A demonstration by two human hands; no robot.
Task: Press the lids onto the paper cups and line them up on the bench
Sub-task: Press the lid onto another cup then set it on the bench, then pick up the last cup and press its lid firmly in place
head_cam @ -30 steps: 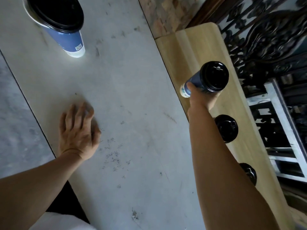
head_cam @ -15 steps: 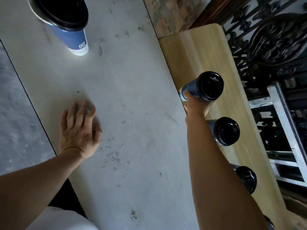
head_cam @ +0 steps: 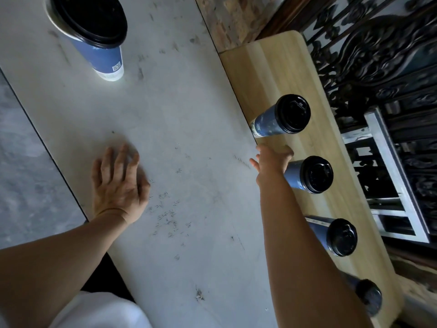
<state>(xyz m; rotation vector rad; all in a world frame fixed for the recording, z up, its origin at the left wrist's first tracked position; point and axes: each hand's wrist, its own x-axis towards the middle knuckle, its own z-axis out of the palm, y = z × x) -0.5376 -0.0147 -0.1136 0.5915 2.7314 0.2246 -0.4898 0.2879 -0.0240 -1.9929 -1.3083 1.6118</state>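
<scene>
Your right hand (head_cam: 274, 160), grip wide and empty, sits just 6 o'clock of the farthest lidded cup (head_cam: 283, 118) on the bench (head_cam: 279, 67); your left hand (head_cam: 118, 185) lies flat.

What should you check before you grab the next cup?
1. Right hand free: ok, open, holding nothing.
2. Far bench cup standing, lid on: ok.
3. Bench cups in one line: ok, four in a row.
4. Table cup lid pressed fully down: cannot tell; it sits on top.
5. Left hand free: ok, flat on the table.
6. Bare bench past the far cup: ok.
</scene>
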